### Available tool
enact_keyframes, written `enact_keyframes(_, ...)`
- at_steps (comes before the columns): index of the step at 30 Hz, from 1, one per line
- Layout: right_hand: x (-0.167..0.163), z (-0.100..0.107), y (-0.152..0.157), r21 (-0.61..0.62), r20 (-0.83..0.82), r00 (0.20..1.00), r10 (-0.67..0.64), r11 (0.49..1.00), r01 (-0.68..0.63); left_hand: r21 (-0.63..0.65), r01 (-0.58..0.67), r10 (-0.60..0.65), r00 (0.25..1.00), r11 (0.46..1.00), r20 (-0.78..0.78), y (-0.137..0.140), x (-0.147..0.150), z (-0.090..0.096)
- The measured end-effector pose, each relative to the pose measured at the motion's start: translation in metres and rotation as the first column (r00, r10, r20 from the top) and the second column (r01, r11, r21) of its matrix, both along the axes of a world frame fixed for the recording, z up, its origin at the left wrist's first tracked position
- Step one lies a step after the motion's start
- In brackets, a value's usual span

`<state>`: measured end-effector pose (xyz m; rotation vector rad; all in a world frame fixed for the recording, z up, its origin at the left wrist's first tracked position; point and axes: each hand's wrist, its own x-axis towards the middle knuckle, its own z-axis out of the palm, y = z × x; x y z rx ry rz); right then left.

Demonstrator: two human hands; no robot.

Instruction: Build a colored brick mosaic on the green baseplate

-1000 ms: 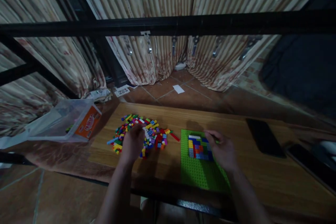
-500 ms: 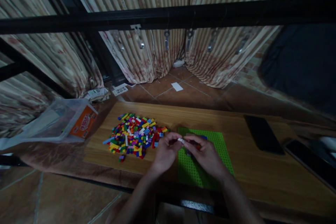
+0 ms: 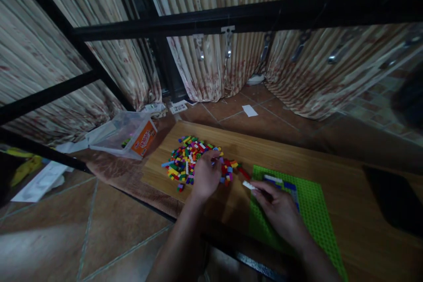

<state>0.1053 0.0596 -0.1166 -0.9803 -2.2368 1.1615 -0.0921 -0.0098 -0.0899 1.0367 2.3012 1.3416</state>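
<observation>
My left hand (image 3: pixel 207 174) is over the right part of a pile of loose toy bricks (image 3: pixel 181 158) in many colours. Its thumb and forefinger are apart, bent down towards the bricks, and the other fingers are mostly hidden. My right hand (image 3: pixel 280 209) pinches a small white toy brick (image 3: pixel 248 185) between thumb and fingers, above the left edge of a green baseplate (image 3: pixel 317 202). On that plate, partly behind the hand, are blue bricks (image 3: pixel 291 187) and a white brick (image 3: pixel 273 179).
The wooden board (image 3: pixel 241 141) carries the pile, the plate and a dark flat device (image 3: pixel 393 194) at right. At left stands a clear plastic box (image 3: pixel 122 134) with an orange label. A black metal bar (image 3: pixel 211 24) with hanging clips crosses before the curtains.
My hands have parted. The left has gone over to the brick pile, while the right keeps the white brick by the baseplate. The view has swung left.
</observation>
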Motion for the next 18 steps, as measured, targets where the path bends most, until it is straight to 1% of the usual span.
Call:
enact_keyframes(1,-0.004,-0.002,-0.004,0.019,0.013,1.0,0.016,1.0,-0.017,-0.062,-0.059,0.054,0.995,0.996,-0.08,-0.005,-0.013,0.003)
enact_keyframes(3,-0.012,-0.007,-0.012,0.077,0.04,0.998,0.056,0.995,-0.059,-0.173,-0.14,0.108,0.977,0.975,-0.182,-0.014,-0.036,0.008)
enact_keyframes(5,-0.02,-0.011,-0.017,0.143,0.067,0.991,0.117,0.982,-0.125,-0.214,-0.161,0.104,0.962,0.963,-0.254,-0.022,-0.054,0.008)
enact_keyframes(8,-0.029,-0.015,-0.021,0.209,0.107,0.974,0.2,0.953,-0.218,-0.269,-0.153,0.059,0.943,0.951,-0.328,-0.029,-0.071,0.002)
enact_keyframes(11,-0.035,-0.018,-0.02,0.244,0.126,0.973,0.196,0.944,-0.222,-0.334,-0.128,-0.015,0.919,0.934,-0.394,-0.028,-0.078,-0.005)
enact_keyframes(15,-0.039,-0.02,-0.016,0.259,0.101,0.985,0.139,0.952,-0.161,-0.414,-0.039,-0.165,0.881,0.909,-0.444,-0.024,-0.078,-0.01)
enact_keyframes(18,-0.039,-0.02,-0.015,0.258,0.091,0.989,0.116,0.957,-0.136,-0.439,-0.035,-0.185,0.875,0.898,-0.448,-0.024,-0.075,-0.01)
